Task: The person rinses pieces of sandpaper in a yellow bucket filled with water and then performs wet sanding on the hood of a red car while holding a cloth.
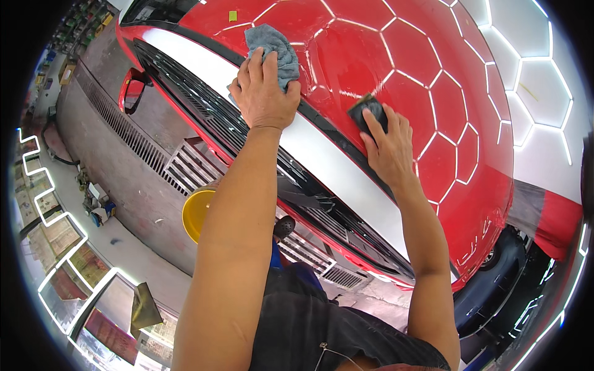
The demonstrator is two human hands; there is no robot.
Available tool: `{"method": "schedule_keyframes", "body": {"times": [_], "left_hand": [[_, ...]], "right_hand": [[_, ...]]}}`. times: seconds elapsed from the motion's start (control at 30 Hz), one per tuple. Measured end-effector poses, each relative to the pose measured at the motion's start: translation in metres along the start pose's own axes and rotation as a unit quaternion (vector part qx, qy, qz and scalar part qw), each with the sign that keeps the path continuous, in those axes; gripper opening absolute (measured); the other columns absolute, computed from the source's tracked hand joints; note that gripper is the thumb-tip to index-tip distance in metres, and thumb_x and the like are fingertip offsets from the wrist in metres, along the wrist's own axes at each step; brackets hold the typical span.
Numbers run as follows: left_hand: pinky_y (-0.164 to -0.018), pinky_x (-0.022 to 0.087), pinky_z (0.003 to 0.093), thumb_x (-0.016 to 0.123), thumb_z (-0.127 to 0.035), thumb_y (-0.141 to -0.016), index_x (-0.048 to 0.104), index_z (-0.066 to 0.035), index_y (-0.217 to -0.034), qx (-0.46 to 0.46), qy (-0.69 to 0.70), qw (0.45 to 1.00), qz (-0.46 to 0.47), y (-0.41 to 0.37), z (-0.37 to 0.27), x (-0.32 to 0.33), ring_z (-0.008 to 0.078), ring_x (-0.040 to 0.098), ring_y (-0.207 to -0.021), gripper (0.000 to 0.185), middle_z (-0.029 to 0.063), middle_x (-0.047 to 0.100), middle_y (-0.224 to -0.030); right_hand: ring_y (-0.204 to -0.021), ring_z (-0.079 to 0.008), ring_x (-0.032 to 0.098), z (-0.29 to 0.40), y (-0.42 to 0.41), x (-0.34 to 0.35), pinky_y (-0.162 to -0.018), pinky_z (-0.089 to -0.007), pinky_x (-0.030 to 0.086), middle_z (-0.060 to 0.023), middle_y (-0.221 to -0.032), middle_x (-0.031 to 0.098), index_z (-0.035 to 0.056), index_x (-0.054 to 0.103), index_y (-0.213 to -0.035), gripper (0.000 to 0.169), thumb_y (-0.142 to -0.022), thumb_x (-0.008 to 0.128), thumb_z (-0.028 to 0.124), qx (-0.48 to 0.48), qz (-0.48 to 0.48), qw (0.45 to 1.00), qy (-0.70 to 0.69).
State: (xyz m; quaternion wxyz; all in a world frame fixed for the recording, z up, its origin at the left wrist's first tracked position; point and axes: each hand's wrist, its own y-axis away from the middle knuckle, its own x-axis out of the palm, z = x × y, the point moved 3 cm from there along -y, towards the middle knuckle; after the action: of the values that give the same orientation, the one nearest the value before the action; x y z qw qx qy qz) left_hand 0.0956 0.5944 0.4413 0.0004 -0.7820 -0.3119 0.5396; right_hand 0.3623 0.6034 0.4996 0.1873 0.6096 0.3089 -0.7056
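A glossy red car roof (445, 111) fills the upper part of the head view, with hexagonal light reflections and wet-looking streaks on it. My left hand (267, 95) presses a crumpled grey-blue cloth (274, 41) to the roof edge beside a dark trim strip. To its right, my right hand (392, 139) grips a small dark block or pad (366, 113) against the red paint. A white panel strip (338, 171) runs diagonally beneath both hands. Near the roof's upper left is a small yellow-green square (233, 16) on the paint.
A yellow bucket (195, 215) stands beyond my left forearm. Metal floor grates (192, 160) lie below the car's side. The red side mirror (132, 90) sticks out at the left. Assorted items (98, 204) lie along the far wall. A dark car (492, 283) is at the lower right.
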Motion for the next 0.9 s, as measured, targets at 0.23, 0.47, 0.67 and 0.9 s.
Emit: {"method": "schedule_keyframes", "body": {"times": [0.23, 0.47, 0.67, 0.9], "left_hand": [[-0.120, 0.029, 0.0528, 0.072, -0.036, -0.084, 0.053, -0.018, -0.148, 0.022, 0.017, 1.000, -0.008, 0.000, -0.008, 0.006, 0.0307, 0.042, -0.147, 0.069, 0.0071, 0.047, -0.159], [-0.120, 0.029, 0.0517, 0.071, -0.037, -0.086, 0.052, -0.017, -0.149, 0.008, 0.000, 1.000, -0.001, 0.002, 0.004, 0.003, 0.0303, 0.042, -0.147, 0.069, 0.0080, 0.046, -0.159], [-0.120, 0.027, 0.0569, 0.070, -0.039, -0.086, 0.052, -0.017, -0.147, 0.022, 0.042, 0.999, -0.004, -0.004, -0.009, 0.011, 0.0346, 0.038, -0.149, 0.067, 0.0097, 0.046, -0.160], [-0.120, 0.028, 0.0571, 0.070, -0.038, -0.086, 0.052, -0.016, -0.147, 0.013, 0.025, 1.000, -0.011, 0.001, 0.008, 0.002, 0.0357, 0.039, -0.149, 0.067, 0.0107, 0.046, -0.161]], "right_hand": [[-0.121, -0.0437, 0.056, -0.023, -0.070, 0.017, -0.098, -0.0551, 0.048, -0.0271, -0.143, 0.056, 0.0148, 0.064, -0.143, 0.054, -0.092, 0.080, 0.021, -0.003, -0.034, 0.998, 0.048], [-0.119, -0.0417, 0.057, -0.005, 0.021, 0.001, -0.096, -0.0548, 0.048, -0.0253, -0.142, 0.057, 0.0139, 0.063, -0.143, 0.046, -0.100, 0.071, 0.024, -0.039, -0.020, 0.999, 0.018], [-0.121, -0.0426, 0.056, -0.025, -0.054, 0.009, -0.097, -0.0554, 0.047, -0.0262, -0.140, 0.057, 0.0131, 0.063, -0.142, 0.047, -0.098, 0.073, 0.026, -0.008, -0.026, 0.999, 0.041], [-0.122, -0.0436, 0.056, 0.007, 0.042, -0.002, -0.097, -0.0546, 0.047, -0.0268, -0.141, 0.055, 0.0130, 0.061, -0.143, 0.047, -0.098, 0.073, 0.024, -0.024, 0.006, 1.000, 0.014]]}}
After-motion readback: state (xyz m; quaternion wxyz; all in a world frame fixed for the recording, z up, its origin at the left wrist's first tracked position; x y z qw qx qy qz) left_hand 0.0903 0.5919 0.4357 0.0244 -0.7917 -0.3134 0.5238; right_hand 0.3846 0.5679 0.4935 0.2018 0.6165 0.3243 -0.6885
